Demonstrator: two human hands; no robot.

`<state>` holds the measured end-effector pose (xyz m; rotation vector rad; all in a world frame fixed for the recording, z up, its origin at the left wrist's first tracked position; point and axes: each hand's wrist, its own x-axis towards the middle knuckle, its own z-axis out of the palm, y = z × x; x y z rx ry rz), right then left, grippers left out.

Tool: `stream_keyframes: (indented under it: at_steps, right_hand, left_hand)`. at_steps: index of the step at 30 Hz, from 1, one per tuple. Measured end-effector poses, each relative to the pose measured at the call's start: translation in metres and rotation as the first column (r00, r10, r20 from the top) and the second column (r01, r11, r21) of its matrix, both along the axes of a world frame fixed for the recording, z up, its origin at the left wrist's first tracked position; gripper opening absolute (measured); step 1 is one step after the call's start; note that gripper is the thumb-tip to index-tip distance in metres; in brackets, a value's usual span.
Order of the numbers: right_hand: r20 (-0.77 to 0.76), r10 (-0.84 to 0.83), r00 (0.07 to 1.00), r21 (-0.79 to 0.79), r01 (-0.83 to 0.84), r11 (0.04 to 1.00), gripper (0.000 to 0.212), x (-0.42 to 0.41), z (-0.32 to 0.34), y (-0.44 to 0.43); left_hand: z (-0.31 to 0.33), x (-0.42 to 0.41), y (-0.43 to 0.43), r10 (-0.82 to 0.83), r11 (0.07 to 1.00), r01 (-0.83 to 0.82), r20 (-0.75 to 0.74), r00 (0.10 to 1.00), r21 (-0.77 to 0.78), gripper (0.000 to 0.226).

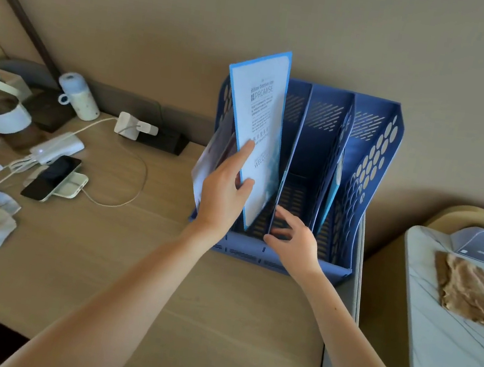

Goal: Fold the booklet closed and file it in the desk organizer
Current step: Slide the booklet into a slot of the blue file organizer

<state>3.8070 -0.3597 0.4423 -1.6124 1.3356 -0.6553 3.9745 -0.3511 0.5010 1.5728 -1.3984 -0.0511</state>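
- Booklet (258,129): folded shut, white cover with a blue border, standing upright and leaning slightly left; its lower edge is down inside the leftmost slot of the organizer, most of its height still above the rim.
- Organizer (371,171): blue plastic, perforated walls, several upright slots; sits at the back right of the desk (144,263) against the wall. A second paper leans at its left outer edge, and a blue sheet stands in a right-hand slot.
- Left hand (223,196): fingers closed on the booklet's lower left edge, forefinger laid flat up the cover, thumb pressing the front.
- Right hand (295,238): fingers loosely spread and holding nothing, resting at the front lip of the organizer by the first divider, seemingly steadying it.
- Step in hand: filing; the fold looks done, the insertion partly made.
- Next move, as judged: lower the booklet until it seats on the slot floor, keeping it clear of the divider and the neighbouring paper, then release.
- Also present: phone (50,176), charger cables, a white bottle (79,96), crumpled cloth at left.
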Motion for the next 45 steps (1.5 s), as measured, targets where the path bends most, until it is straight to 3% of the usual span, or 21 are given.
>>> stream_keyframes:
  at_steps: [3, 16, 24, 35, 45]
  right_hand:
    - [0.007, -0.011, 1.000, 0.001, 0.011, 1.000, 0.065, 0.000, -0.001, -0.001]
    - [0.014, -0.024, 1.000, -0.011, 0.024, 1.000, 0.068, 0.000, -0.005, -0.001]
    - [0.012, -0.024, 1.000, -0.006, 0.024, 1.000, 0.067, 0.000, -0.004, -0.001]
    - [0.029, -0.028, 0.999, -0.001, 0.028, 1.000, 0.067, 0.000, -0.002, 0.000]
    - [0.016, -0.030, 0.999, -0.009, 0.030, 1.000, 0.067, 0.000, -0.001, 0.000]
  left_hand:
    - [-0.018, -0.003, -0.001, -0.012, 0.996, 0.023, -0.130, 0.991, 0.082, 0.066]
    - [-0.054, -0.011, -0.003, -0.098, 0.961, 0.157, -0.250, 0.963, 0.228, 0.075]
    - [-0.067, -0.015, -0.003, -0.121, 0.956, 0.208, -0.368, 0.922, 0.209, 0.079]
    - [-0.067, -0.031, -0.005, -0.034, 0.973, 0.099, -0.296, 0.955, 0.207, 0.075]
    - [-0.068, -0.027, -0.010, -0.107, 0.954, 0.168, -0.241, 0.965, 0.248, 0.081]
